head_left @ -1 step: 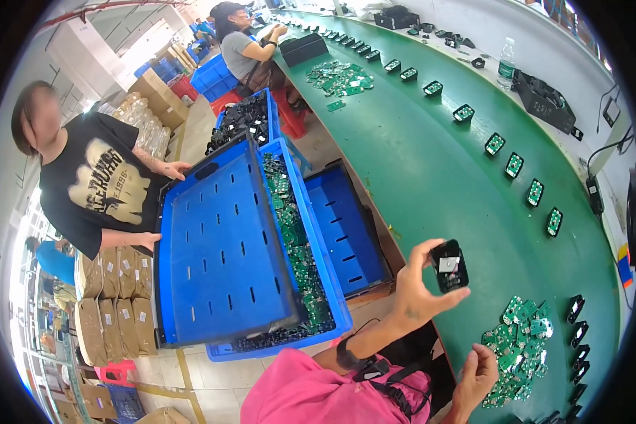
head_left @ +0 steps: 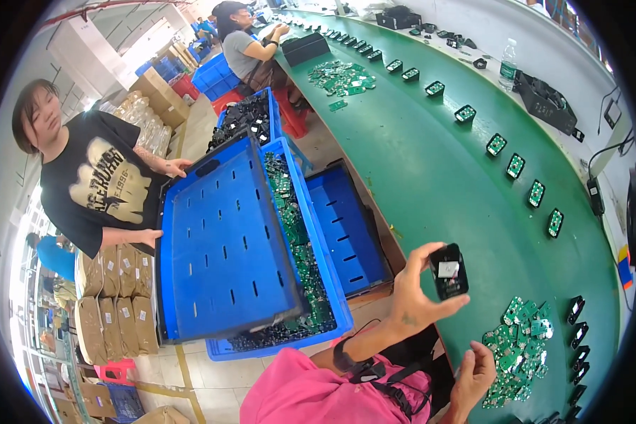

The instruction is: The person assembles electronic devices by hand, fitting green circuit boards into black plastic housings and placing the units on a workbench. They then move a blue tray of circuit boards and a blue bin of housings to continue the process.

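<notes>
My left hand [head_left: 418,293] grips a small black plastic housing [head_left: 451,274] between thumb and fingers, holding it up over the near edge of the green bench. A whitish square shows inside the housing. Lower down, my right hand [head_left: 475,376] has its fingers curled in toward the thumb; what it holds, if anything, is hidden. Just right of it lies a heap of green circuit boards [head_left: 519,346]. Several black housings with green boards in them, such as a housing [head_left: 555,222], stand in a curved row along the bench [head_left: 417,169].
At left, a person [head_left: 95,169] holds a tilted blue tray [head_left: 219,240] over a blue crate [head_left: 343,311] of circuit boards. Another blue tray [head_left: 339,237] sits beside the bench. Farther off are a second board pile [head_left: 343,76], a seated person [head_left: 244,49] and a bottle [head_left: 507,65].
The black housing in my left hand has tilted slightly. The blue tray held by the person at left has shifted a little. My right hand has hardly moved.
</notes>
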Available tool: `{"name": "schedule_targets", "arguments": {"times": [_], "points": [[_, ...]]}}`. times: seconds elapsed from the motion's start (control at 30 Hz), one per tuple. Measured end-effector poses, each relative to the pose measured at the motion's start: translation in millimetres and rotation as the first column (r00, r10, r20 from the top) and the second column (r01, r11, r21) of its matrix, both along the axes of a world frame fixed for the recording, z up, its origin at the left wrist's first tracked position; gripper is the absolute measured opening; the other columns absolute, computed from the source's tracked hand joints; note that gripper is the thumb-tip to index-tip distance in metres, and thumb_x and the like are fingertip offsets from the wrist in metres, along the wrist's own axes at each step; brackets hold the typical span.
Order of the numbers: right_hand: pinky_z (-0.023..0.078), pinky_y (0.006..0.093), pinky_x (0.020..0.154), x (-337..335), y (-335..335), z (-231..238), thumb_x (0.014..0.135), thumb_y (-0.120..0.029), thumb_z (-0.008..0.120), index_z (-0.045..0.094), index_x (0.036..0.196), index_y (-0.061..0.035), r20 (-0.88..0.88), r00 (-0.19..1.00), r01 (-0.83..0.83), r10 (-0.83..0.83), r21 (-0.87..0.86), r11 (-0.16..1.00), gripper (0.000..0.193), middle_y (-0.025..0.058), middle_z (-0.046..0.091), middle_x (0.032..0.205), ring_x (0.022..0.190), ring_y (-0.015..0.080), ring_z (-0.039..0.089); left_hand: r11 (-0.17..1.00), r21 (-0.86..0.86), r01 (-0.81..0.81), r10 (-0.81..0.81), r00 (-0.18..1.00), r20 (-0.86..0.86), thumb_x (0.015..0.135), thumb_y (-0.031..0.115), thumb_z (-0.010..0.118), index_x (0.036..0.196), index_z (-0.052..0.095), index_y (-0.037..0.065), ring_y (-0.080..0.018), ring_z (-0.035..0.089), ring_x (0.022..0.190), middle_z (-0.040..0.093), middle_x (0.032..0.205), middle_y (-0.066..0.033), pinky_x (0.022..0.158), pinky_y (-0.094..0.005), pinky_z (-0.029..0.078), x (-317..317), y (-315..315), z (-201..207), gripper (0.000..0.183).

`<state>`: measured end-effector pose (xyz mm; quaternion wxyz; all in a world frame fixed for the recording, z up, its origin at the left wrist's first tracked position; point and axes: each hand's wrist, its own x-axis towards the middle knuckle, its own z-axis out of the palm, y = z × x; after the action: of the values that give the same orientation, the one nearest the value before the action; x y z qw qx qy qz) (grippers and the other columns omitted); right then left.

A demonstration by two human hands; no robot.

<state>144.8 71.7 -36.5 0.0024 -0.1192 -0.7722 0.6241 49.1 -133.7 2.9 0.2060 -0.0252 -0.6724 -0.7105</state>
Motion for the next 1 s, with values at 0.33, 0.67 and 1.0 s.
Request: {"name": "schedule_targets", "arguments": {"times": [0.33, 0.67, 1.0], "points": [[0.048, 0.0272, 0.07, -7.6, -68.2, 20.6, 0.084, -0.005, 0.062, 0.061, 0.11, 0.0029, -0.079, 0.878, -0.455, 0.472, 0.168, 0.875, 0.027, 0.0086, 0.066, 0.092, 0.077, 0.0161, 0.061, 0.997, 0.012, 0.076, -0.071, 0.969, -0.236, 0.06, 0.015, 0.093, 0.135, 0.035, -0.003, -0.0297, 0.055, 0.12, 0.053, 0.128, -0.0256, 0.103, -0.0432, 0.043, 56.2, -29.0, 8.6, 0.096], [0.049, 0.0335, 0.091, -41.0, -184.2, 8.6, 0.096, -0.012, 0.056, 0.058, 0.117, 0.0052, -0.228, 0.817, -0.577, 0.53, -0.306, 0.757, 0.027, 0.0143, 0.065, 0.113, 0.105, 0.0203, 0.063, 0.997, -0.009, -0.071, 0.065, 0.959, -0.277, 0.051, 0.019, 0.097, 0.131, 0.037, -0.003, -0.0304, 0.057, 0.115, 0.057, 0.122, -0.0252, 0.102, -0.0422, 0.044, 119.9, -79.0, 12.5, 0.102], [0.053, 0.0486, 0.082, -70.2, -351.9, 26.7, 0.084, -0.034, 0.071, 0.055, 0.116, 0.0101, 0.122, 0.579, -0.762, 0.806, 0.433, 0.481, 0.056, 0.0269, 0.067, 0.103, 0.095, 0.0432, 0.066, 0.138, -0.626, -0.767, 0.952, 0.277, -0.131, 0.078, 0.027, 0.078, 0.106, 0.06, -0.003, -0.0172, 0.059, 0.086, 0.063, 0.096, -0.0094, 0.082, -0.0302, 0.047, 286.3, -405.3, 7.9, 0.044]]}}
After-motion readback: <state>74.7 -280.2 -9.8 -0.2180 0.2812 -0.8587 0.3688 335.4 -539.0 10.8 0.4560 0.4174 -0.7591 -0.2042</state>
